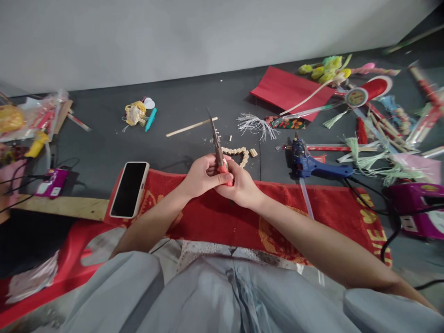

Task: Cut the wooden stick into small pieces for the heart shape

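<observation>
In the middle of the view, my left hand (203,175) and my right hand (244,187) are closed together around the red handle of scissors (216,143), blades pointing away from me. My left thumb lies across the handle. Parts of the handle are hidden by my fingers. Just beyond my hands, a curved row of short pale stick pieces (244,157) lies on the dark table, partly covered by my hand. Small cut pieces (253,152) lie beside it. A long thin wooden stick (190,126) rests past the blades.
A phone (130,189) lies at the left on a red towel (208,217). To the right are a blue glue gun (312,164), red paper (291,92), white threads (256,125), a red ribbon spool (373,90) and a purple power strip (416,208). A turquoise pen (151,119) lies back left.
</observation>
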Tool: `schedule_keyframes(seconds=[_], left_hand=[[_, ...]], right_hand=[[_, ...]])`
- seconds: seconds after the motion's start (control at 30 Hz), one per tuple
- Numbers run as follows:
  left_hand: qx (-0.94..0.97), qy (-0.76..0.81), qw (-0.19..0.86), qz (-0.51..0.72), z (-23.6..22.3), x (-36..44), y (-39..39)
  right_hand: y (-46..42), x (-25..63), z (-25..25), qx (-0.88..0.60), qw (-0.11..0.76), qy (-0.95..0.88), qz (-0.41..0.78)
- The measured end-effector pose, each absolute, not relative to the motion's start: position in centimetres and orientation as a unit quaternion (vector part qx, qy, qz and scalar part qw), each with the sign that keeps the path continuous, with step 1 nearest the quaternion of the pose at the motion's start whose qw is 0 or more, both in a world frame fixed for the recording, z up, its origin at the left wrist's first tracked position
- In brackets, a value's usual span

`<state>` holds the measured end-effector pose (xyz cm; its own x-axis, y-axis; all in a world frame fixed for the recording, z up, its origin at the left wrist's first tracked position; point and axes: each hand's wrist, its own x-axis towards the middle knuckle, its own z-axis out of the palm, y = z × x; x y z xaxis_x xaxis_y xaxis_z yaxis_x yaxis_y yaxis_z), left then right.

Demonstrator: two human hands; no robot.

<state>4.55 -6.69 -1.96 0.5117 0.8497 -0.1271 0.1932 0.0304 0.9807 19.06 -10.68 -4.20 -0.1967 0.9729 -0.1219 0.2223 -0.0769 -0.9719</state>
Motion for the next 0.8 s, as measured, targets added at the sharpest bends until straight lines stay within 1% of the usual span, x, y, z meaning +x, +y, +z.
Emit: schedule_keyframes(seconds=[0.3,0.43,0.53,0.6,0.67,0.73,0.8], left_hand=[[0.614,0.406,0.601,0.310,-2.4,4.7,-7.2],[0.634,0.405,0.593,0.287,-2.0,4.7,-7.0],[0.676,0.404,0.556,0.264,-1.8,4.2,-6.7],[0.717,0.411,0.498,0.263,-1.6,3.7,-6.5],[0.754,0.431,0.404,0.287,-1.4,3.0,-6.4],[0.778,0.460,0.269,0.334,-1.0,2.4,-6.3],[0.789,0.477,0.102,0.373,-0.6,1.8,-6.1]], right_hand=[[-10.9,19.1,-3.9,-0.518,0.374,-0.578,0.507],[-11.0,19.1,-3.6,-0.515,0.377,-0.573,0.514],[-11.1,18.9,-3.5,-0.502,0.391,-0.562,0.529],[-11.2,18.8,-3.5,-0.516,0.389,-0.548,0.531],[-11.2,18.8,-3.6,-0.542,0.373,-0.538,0.527],[-11.1,18.8,-3.6,-0.558,0.353,-0.539,0.523],[-11.1,18.8,-3.5,-0.562,0.337,-0.548,0.520]])
